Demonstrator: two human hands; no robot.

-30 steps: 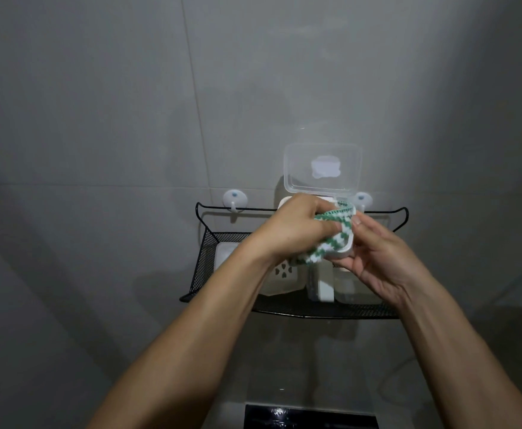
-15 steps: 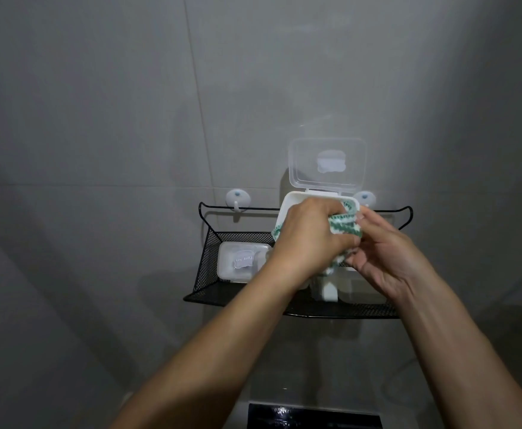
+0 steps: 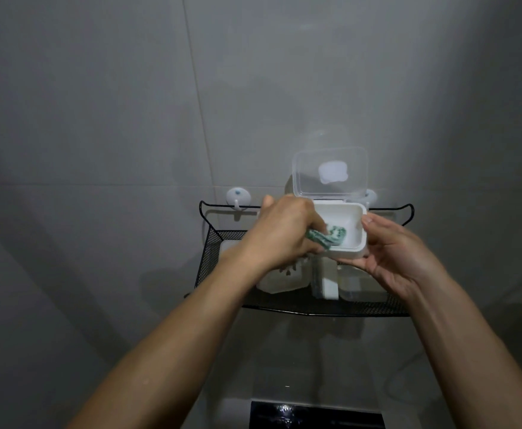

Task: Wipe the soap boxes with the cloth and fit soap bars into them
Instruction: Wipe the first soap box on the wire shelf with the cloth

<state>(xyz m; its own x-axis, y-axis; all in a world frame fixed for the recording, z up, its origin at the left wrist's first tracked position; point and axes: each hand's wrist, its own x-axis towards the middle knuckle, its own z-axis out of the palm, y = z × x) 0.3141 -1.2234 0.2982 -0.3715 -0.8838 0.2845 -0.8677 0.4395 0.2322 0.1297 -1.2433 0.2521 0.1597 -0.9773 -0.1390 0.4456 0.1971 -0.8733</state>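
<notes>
wall (image 3: 98,119): smooth grey tiles with thin grout lines; two round white hooks, the left hook (image 3: 238,197) in plain view.
rack (image 3: 331,308): black wire mesh basket hung on the wall, its top rail level, its long axis left to right.
box (image 3: 351,224): white plastic, rectangular with rounded corners, held in front of the rack and above it; mouth tilted up toward the camera, long axis roughly left to right.
lid (image 3: 331,173): clear plastic, hinged at the box's far edge, standing upright and open, with a pale patch at its middle.
right hand (image 3: 396,255): cups the box from below and the right side, fingers curled round its wall.
left hand (image 3: 284,233): reaches into the box from the left, fingers bunched on the cloth.
other boxes (image 3: 284,277): white and clear plastic, sitting in the rack under the hands; details blurred.
cloth (image 3: 331,236): green-and-white patterned fabric, crumpled, pressed against the box's inner floor.
</notes>
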